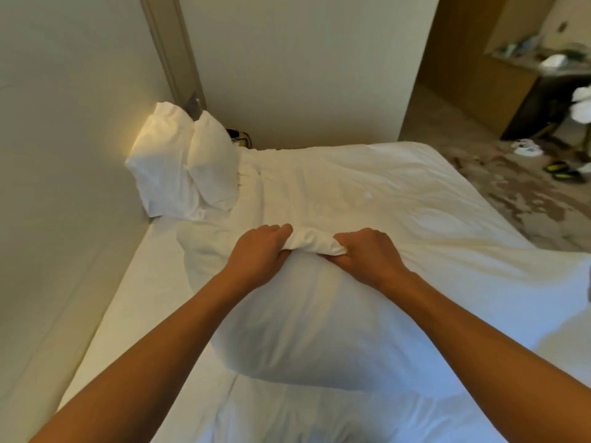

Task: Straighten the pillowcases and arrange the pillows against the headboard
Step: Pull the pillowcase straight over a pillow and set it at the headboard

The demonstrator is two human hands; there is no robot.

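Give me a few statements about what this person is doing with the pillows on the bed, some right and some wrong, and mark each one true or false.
1. Both hands grip the bunched edge of the near pillow. True: the left hand and right hand pinch the same fold of its pillowcase.
2. Two pillows already stand against the headboard. True.
3. The near pillow leans against the headboard too. False: it lies on the bed, apart from the headboard.
4. The left hand rests flat and open on the sheet. False: its fingers curl round the fabric.
5. The floor beside the bed is bare. False: shoes and other items lie on it.
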